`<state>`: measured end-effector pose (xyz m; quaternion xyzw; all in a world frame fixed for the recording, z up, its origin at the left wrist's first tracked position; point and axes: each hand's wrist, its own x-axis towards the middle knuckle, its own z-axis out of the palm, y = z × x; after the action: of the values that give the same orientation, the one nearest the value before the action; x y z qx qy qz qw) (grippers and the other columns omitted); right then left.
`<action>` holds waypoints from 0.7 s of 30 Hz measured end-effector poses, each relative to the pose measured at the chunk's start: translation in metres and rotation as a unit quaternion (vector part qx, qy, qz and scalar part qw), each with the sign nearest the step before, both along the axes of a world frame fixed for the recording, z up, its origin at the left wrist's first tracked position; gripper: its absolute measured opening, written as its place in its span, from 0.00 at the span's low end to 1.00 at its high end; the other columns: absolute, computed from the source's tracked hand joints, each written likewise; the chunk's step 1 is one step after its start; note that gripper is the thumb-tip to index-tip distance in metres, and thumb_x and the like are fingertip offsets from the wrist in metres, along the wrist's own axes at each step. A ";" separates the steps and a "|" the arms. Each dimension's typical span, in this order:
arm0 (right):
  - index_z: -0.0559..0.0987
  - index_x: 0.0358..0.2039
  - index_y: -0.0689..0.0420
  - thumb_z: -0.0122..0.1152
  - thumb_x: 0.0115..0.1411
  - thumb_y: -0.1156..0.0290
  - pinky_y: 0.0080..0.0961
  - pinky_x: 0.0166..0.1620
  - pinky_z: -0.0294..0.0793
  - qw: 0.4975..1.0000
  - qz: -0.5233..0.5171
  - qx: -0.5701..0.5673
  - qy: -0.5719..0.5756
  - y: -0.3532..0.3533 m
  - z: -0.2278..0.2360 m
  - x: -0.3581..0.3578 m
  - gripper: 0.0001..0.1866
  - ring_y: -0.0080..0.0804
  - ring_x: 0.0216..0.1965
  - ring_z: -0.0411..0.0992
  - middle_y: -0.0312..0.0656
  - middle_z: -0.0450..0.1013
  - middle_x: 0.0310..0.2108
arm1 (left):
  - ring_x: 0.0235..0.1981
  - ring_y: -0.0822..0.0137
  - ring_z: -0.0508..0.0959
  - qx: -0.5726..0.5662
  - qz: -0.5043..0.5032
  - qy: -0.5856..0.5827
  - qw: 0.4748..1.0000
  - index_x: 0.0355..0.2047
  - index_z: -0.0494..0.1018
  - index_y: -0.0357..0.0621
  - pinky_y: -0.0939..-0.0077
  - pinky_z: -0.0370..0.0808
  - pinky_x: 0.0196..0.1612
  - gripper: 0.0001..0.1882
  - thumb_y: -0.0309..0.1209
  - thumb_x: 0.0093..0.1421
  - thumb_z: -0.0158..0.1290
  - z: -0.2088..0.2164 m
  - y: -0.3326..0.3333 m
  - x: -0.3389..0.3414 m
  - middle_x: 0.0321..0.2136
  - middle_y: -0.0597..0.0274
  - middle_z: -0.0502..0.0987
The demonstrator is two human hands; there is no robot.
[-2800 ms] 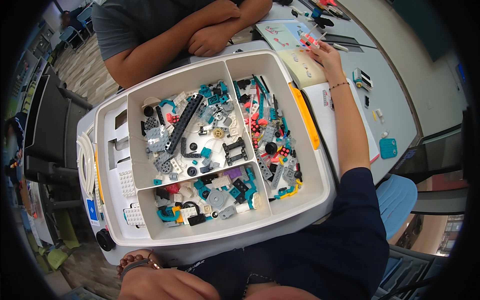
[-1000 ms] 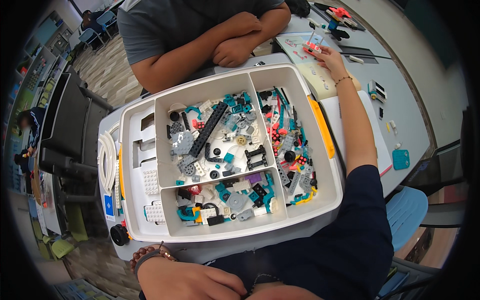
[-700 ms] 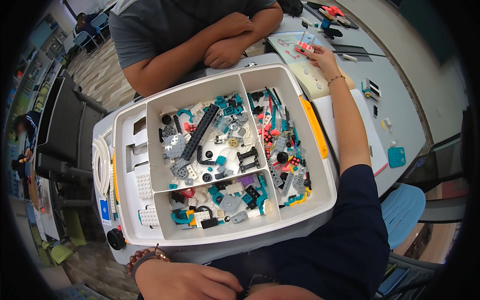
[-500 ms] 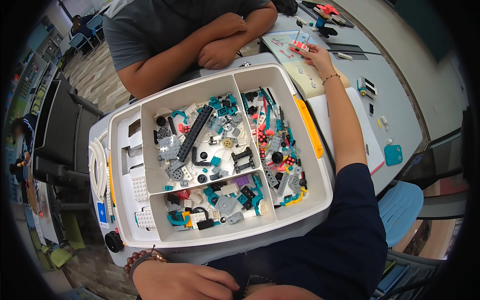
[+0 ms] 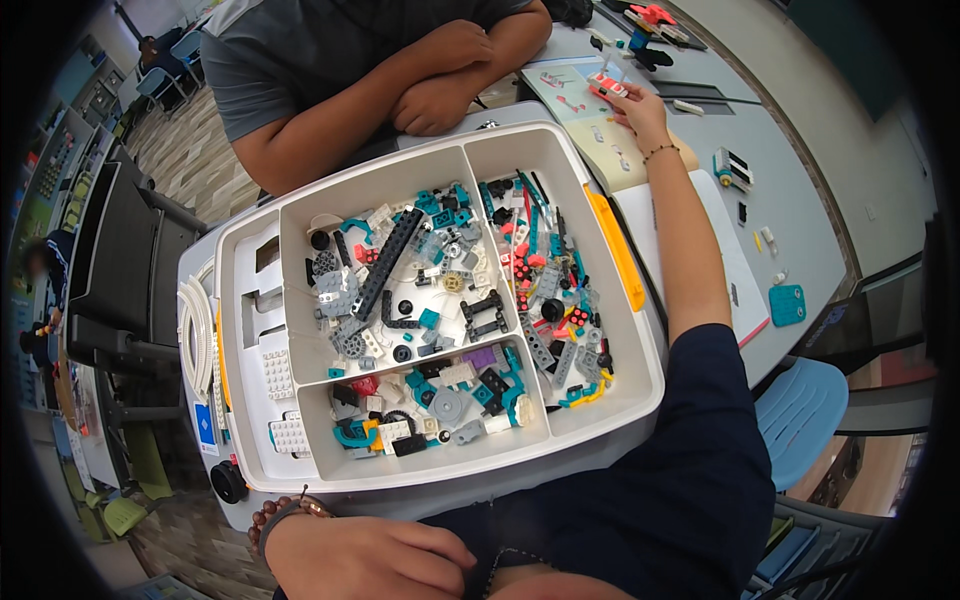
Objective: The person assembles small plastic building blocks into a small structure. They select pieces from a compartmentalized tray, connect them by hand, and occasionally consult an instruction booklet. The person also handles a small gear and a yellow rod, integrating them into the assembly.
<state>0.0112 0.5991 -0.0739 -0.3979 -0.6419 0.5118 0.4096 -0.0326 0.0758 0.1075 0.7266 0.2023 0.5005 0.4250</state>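
My right hand point(image 5: 638, 103) reaches far across the table, and its fingers pinch a small red brick piece point(image 5: 606, 85) lying on an open instruction booklet point(image 5: 590, 125). My left hand point(image 5: 365, 555) rests at the lower edge on my dark-clothed lap, with a bead bracelet on its wrist. Its fingers lie together and its palm is hidden. Between the hands stands a white sorting tray point(image 5: 640, 370) with three compartments full of small teal, grey, black and red building pieces, including a long black beam point(image 5: 388, 262).
Another person sits across the table with folded arms point(image 5: 430, 85). A second built model point(image 5: 652, 15) and loose parts lie at the far right. A teal plate point(image 5: 787, 304) is near the table's right edge. A black chair point(image 5: 120, 280) stands at the left and a blue seat point(image 5: 800, 420) at the right.
The view has shifted a little from head motion. My right hand stays at the booklet on the red piece, and my left hand stays on my lap.
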 end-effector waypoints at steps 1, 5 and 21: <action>0.70 0.47 0.65 0.65 0.48 0.73 0.17 0.28 0.73 1.000 -0.023 0.013 -0.007 0.001 0.000 0.001 0.26 0.27 0.30 0.74 0.41 0.74 0.35 | 0.19 0.58 0.68 0.001 0.001 0.008 1.000 0.14 0.67 0.41 0.62 0.67 0.33 0.17 0.32 0.59 0.43 0.000 0.000 -0.001 0.17 0.55 0.67; 0.69 0.48 0.65 0.66 0.45 0.66 0.31 0.38 0.72 0.927 -0.177 0.238 -0.230 0.018 -0.005 0.021 0.30 0.43 0.34 0.73 0.46 0.74 0.34 | 0.20 0.59 0.68 -0.005 -0.021 0.041 0.999 0.15 0.68 0.41 0.64 0.66 0.35 0.17 0.34 0.59 0.43 0.002 0.002 -0.004 0.18 0.57 0.67; 0.72 0.49 0.46 0.42 0.52 0.70 0.37 0.43 0.70 0.827 0.091 0.315 -0.457 -0.094 0.014 -0.002 0.22 0.44 0.40 0.72 0.49 0.73 0.39 | 0.22 0.61 0.68 0.010 0.013 0.155 0.988 0.23 0.73 0.39 0.65 0.65 0.37 0.21 0.43 0.61 0.43 0.010 -0.017 0.004 0.21 0.61 0.68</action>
<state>0.0091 0.5056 -0.0595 -0.3753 -0.9154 0.0761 0.1242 -0.0283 0.0586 0.1179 0.7969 0.2703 0.3895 0.3744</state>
